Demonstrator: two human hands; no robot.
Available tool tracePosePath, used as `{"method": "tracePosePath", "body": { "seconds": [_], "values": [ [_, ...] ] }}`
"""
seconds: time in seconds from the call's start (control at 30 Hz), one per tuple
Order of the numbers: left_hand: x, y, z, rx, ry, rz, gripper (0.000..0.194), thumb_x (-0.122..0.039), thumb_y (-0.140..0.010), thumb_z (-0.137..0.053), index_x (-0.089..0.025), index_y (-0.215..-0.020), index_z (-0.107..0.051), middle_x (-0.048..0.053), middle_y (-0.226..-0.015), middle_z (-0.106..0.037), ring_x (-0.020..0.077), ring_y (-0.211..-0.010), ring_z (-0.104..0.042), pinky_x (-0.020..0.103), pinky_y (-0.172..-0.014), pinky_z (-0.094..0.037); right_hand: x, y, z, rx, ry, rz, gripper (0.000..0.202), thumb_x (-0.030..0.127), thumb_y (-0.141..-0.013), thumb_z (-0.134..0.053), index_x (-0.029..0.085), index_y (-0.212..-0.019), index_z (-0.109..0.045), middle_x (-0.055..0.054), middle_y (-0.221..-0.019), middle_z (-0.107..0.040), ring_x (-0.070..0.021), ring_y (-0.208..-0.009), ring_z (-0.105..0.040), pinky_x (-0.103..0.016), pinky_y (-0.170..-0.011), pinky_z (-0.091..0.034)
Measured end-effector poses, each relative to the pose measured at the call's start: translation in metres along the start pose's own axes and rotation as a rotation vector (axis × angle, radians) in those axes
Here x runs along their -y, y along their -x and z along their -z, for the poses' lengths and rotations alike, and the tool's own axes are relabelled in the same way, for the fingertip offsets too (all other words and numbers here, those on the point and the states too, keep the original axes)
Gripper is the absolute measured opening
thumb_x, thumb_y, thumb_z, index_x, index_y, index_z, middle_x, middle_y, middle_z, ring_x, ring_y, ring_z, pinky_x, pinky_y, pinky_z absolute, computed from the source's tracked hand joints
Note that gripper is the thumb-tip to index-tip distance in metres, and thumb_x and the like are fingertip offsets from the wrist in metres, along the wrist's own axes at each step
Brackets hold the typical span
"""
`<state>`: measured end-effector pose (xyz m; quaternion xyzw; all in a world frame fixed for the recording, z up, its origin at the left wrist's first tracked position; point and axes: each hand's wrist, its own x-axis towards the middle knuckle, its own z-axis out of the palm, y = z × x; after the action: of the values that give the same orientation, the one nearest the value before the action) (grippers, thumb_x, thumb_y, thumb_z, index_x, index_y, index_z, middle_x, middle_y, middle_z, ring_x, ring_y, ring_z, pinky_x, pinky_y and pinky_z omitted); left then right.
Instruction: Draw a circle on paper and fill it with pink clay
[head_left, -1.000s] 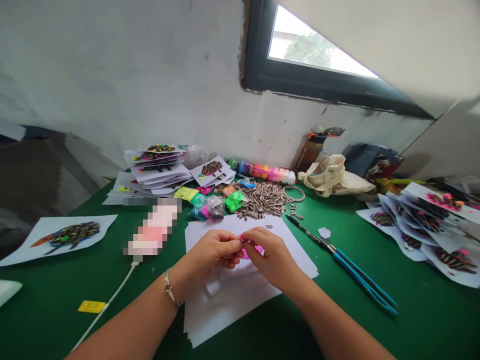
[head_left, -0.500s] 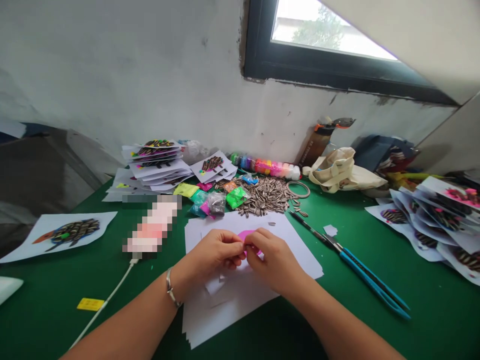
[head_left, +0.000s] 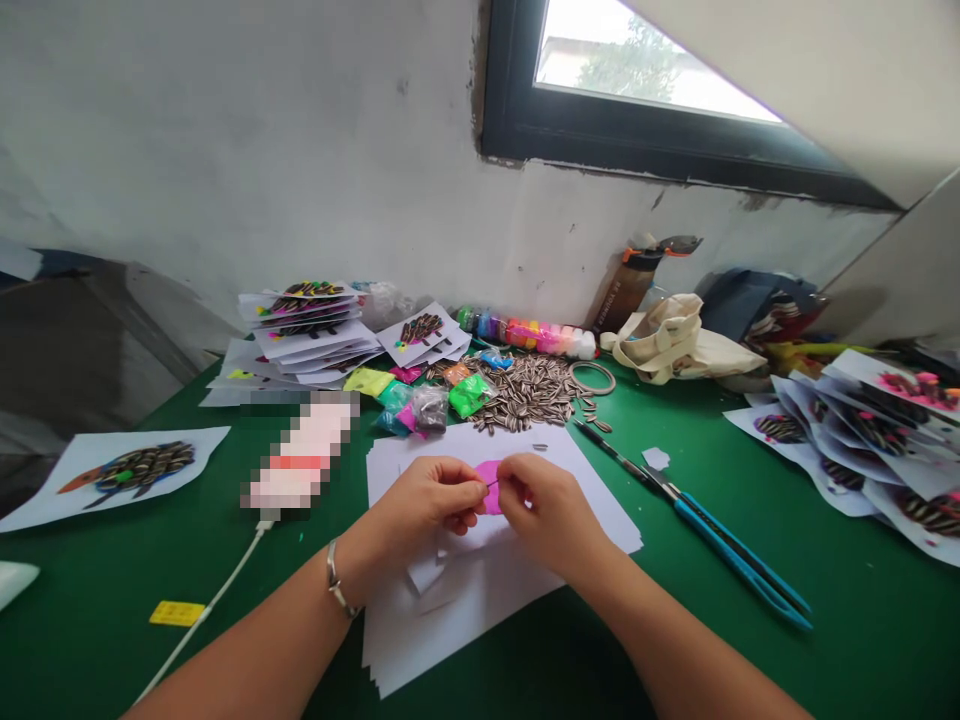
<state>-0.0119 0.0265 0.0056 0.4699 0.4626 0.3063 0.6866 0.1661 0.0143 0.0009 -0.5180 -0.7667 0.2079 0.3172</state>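
Observation:
My left hand [head_left: 446, 497] and my right hand [head_left: 544, 505] meet above a stack of white paper [head_left: 442, 640] on the green table. Between their pinched fingertips stretches a thin dark strand [head_left: 492, 483], with an end in each hand. Below and behind the fingers, a bright pink patch [head_left: 489, 503] lies on the paper, partly hidden by them. Small loose paper pieces [head_left: 426, 574] rest under my hands. Just beyond the fingers, a striped seed [head_left: 539, 447] sits on the sheet.
Behind the paper are a heap of striped seeds [head_left: 529, 390], clay packets [head_left: 471, 395] and a tape ring [head_left: 592, 378]. Blue-handled tweezers [head_left: 739, 560] lie at right. Decorated sheets are stacked at left [head_left: 315, 335] and right [head_left: 862, 430]. A cable [head_left: 217, 600] runs at left.
My right hand has moved slightly away from my left, showing more of the dark strand and the pink patch between them. The whole view has shifted a little.

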Motion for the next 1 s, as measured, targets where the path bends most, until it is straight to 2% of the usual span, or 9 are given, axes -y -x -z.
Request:
{"method": "tracePosePath", "body": {
  "seconds": [0.1,0.17,0.27,0.43,0.63,0.83,0.93,1.0],
  "values": [
    [0.003,-0.002,0.003,-0.02,0.066,-0.006,0.017,-0.03,-0.071,-0.073,-0.014,-0.075,-0.067,0.001,-0.063,-0.063,0.0092,-0.054,-0.054,0.021,-0.052,-0.039,-0.007,-0.002,0.004,-0.044,-0.155,-0.074,0.018,0.013,-0.082,-0.048,0.02,-0.088,-0.064,0.0,-0.074,-0.062,-0.0128,-0.066,-0.053,-0.023,-0.061,-0.038],
    [0.004,-0.002,0.005,-0.024,0.114,0.006,0.02,-0.029,-0.072,-0.074,-0.015,-0.085,-0.069,0.001,-0.066,-0.065,0.0088,-0.055,-0.054,0.021,-0.053,-0.04,-0.008,-0.003,0.005,-0.019,-0.258,-0.083,0.023,0.015,-0.083,-0.048,0.02,-0.096,-0.067,0.0,-0.08,-0.066,-0.0134,-0.07,-0.056,-0.024,-0.065,-0.042],
    [0.004,-0.003,0.007,0.0,0.149,0.012,0.026,-0.03,-0.072,-0.075,-0.016,-0.094,-0.071,0.001,-0.068,-0.065,0.0083,-0.056,-0.055,0.021,-0.054,-0.041,-0.005,-0.002,0.005,0.074,-0.398,-0.099,0.022,0.018,-0.085,-0.048,0.021,-0.092,-0.069,0.0,-0.079,-0.067,-0.014,-0.073,-0.06,-0.025,-0.068,-0.045],
    [0.001,-0.002,0.008,0.02,0.145,0.002,0.024,-0.035,-0.072,-0.077,-0.014,-0.082,-0.07,0.001,-0.066,-0.064,0.0079,-0.056,-0.055,0.02,-0.053,-0.041,0.002,-0.003,0.011,0.14,-0.627,-0.258,0.017,0.028,-0.086,-0.054,0.018,-0.083,-0.067,0.0,-0.071,-0.063,-0.0136,-0.062,-0.06,-0.025,-0.06,-0.047],
    [-0.007,0.002,0.004,-0.043,0.105,0.008,0.03,-0.039,-0.069,-0.078,-0.014,-0.067,-0.063,-0.002,-0.055,-0.059,0.0058,-0.046,-0.048,0.018,-0.045,-0.033,-0.003,-0.007,0.018,0.118,-0.71,-0.286,0.023,0.03,-0.087,-0.056,0.016,-0.07,-0.063,0.0,-0.066,-0.063,-0.0101,-0.055,-0.055,-0.024,-0.057,-0.044],
    [-0.011,0.003,0.004,-0.074,0.165,0.038,0.032,-0.036,-0.062,-0.083,-0.013,-0.077,-0.067,0.0,-0.063,-0.065,0.0082,-0.053,-0.056,0.019,-0.051,-0.042,-0.009,-0.008,0.021,0.074,-0.783,-0.337,0.014,0.028,-0.082,-0.062,0.016,-0.085,-0.066,-0.001,-0.071,-0.067,-0.0135,-0.064,-0.062,-0.027,-0.066,-0.048],
    [-0.009,0.002,0.006,-0.077,0.196,0.04,0.039,-0.036,-0.06,-0.084,-0.013,-0.086,-0.068,0.001,-0.066,-0.066,0.0096,-0.056,-0.059,0.02,-0.054,-0.045,-0.01,-0.008,0.022,0.07,-0.82,-0.371,0.023,0.031,-0.079,-0.065,0.015,-0.096,-0.066,-0.004,-0.08,-0.07,-0.0156,-0.07,-0.065,-0.03,-0.071,-0.05],
    [-0.008,0.002,0.007,-0.079,0.188,0.04,0.039,-0.037,-0.061,-0.084,-0.013,-0.086,-0.069,0.002,-0.068,-0.067,0.0095,-0.057,-0.059,0.02,-0.055,-0.046,-0.011,-0.008,0.023,0.088,-0.817,-0.367,0.024,0.033,-0.08,-0.065,0.015,-0.096,-0.066,-0.006,-0.084,-0.071,-0.0163,-0.072,-0.065,-0.03,-0.072,-0.05]
  ]
}}
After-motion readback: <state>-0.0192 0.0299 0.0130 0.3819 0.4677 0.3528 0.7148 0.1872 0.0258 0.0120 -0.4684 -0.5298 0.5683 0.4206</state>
